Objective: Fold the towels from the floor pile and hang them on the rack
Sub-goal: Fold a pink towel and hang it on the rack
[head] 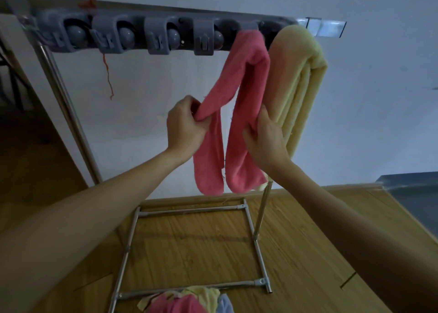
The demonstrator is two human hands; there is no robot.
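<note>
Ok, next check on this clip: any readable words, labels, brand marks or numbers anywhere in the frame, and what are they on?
None can be read.
Grey clip holder strip on the rack: moulded shapes only, no lettering visible.
Pink towel and yellow towel: no tag or print showing.
Towel pile on the wooden floor: no label visible.
Wall: plain, no sign.

We see two carriers. The rack bears a pink towel and a yellow towel, touching, draped over its top bar near the right end. The wooden floor carries the rack's metal base and, at its near edge, a towel pile.
</note>
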